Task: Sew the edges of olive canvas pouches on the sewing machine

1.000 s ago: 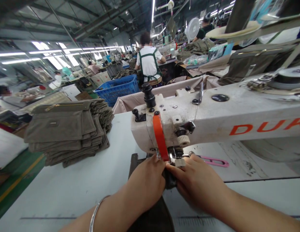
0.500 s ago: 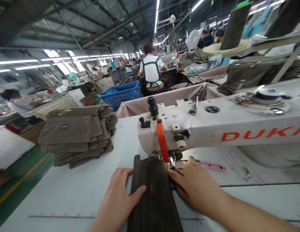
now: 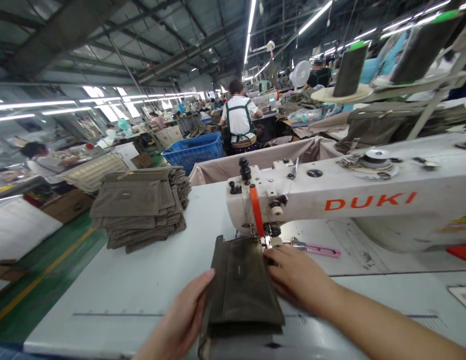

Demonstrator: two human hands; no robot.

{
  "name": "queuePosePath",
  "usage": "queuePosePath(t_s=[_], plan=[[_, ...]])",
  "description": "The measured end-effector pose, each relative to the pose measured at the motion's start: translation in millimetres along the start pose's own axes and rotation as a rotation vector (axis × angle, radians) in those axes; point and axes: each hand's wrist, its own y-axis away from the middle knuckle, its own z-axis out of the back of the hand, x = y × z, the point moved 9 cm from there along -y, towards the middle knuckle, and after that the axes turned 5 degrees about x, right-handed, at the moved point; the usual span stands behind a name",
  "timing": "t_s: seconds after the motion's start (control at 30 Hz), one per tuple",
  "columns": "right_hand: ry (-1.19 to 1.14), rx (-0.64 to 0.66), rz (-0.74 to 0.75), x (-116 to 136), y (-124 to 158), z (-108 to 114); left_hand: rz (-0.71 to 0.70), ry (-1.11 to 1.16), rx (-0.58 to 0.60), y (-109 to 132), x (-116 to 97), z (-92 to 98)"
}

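A dark olive fabric piece lies on the pale worktable, its far end under the head of a white sewing machine with an orange guard. My left hand rests against the piece's left edge, fingers stretched along it. My right hand lies flat on its right side, close to the needle area, with the fingertips beside the presser foot. Neither hand is closed round anything.
A stack of folded olive fabric pieces sits at the table's left rear. Pink thread snips lie right of the needle. Behind are a blue basket, a person in a green apron, and thread cones.
Both hands were bunched at the needle a second ago; the left hand has slid back along the piece's left edge and the fabric now lies flat. My view has pulled back and up.
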Motion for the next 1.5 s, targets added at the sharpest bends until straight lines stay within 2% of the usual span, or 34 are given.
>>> queuePosePath(t_s=[0.07, 0.1, 0.13, 0.17, 0.2, 0.23, 0.3, 0.33, 0.4, 0.47, 0.57, 0.7, 0.87, 1.03, 1.17, 1.23, 1.37, 1.43, 1.5], plan=[[-0.013, 0.030, 0.054, 12.7, 5.6, 1.7, -0.188, -0.427, -0.168, 15.9, -22.0, 28.1], [-0.023, 0.052, 0.073, 20.2, 9.2, 2.6, -0.337, -0.677, -0.270, 27.8, -39.7, 34.0], [-0.040, 0.078, 0.084, 28.2, 13.3, 3.3, -0.499, -0.907, -0.340, 40.9, -55.4, 29.8], [-0.062, 0.104, 0.083, 36.0, 17.7, 3.5, -0.659, -1.115, -0.344, 52.4, -65.0, 14.9], [-0.088, 0.126, 0.073, 43.2, 22.5, 2.8, -0.810, -1.297, -0.275, 61.4, -66.7, -7.5], [-0.111, 0.138, 0.062, 50.1, 27.4, 1.6, -0.942, -1.446, -0.144, 68.0, -60.6, -33.3], [-0.120, 0.112, 0.044, 61.6, 37.7, -1.7, -1.148, -1.633, 0.131, 78.1, -37.6, -78.6], [-0.110, 0.074, 0.047, 66.6, 42.9, -3.1, -1.236, -1.670, 0.206, 82.2, -27.7, -94.3], [-0.106, -0.013, 0.055, 73.3, 53.4, -5.9, -1.348, -1.660, 0.256, 86.0, -15.0, -112.3], [-0.133, -0.075, 0.037, 75.0, 62.6, -8.0, -1.366, -1.589, 0.268, 85.9, -9.2, -117.1], [-0.162, -0.114, -0.011, 75.2, 70.9, -6.2, -1.299, -1.489, 0.294, 84.1, -7.4, -114.2], [-0.138, -0.149, -0.027, 77.5, 73.6, 2.1, -1.210, -1.365, 0.300, 81.6, -12.8, -108.3], [-0.110, -0.178, -0.001, 78.0, 72.5, 1.5, -1.220, -1.222, 0.320, 84.3, -22.0, -103.1], [-0.085, -0.284, 0.031, 77.4, 74.8, 6.1, -1.288, -1.299, 0.281, 85.2, -13.2, -112.0], [-0.082, -0.249, 0.006, 71.9, 76.9, 4.6, -1.337, -1.340, 0.209, 83.4, -4.2, -121.8], [-0.067, -0.278, 0.021, 71.1, 79.2, 6.4, -1.317, -1.328, 0.203, 83.7, -8.4, -119.7], [-0.018, -0.365, 0.083, 73.4, 83.5, 7.1, -1.247, -1.335, 0.126, 87.0, -29.3, -100.4], [-0.011, -0.369, 0.088, 72.9, 83.9, 3.5, -1.282, -1.396, 0.115, 90.9, -32.5, -97.5], [-0.003, -0.363, 0.079, 71.9, 84.0, 0.1, -1.352, -1.451, 0.163, 93.8, -26.8, -102.5]])
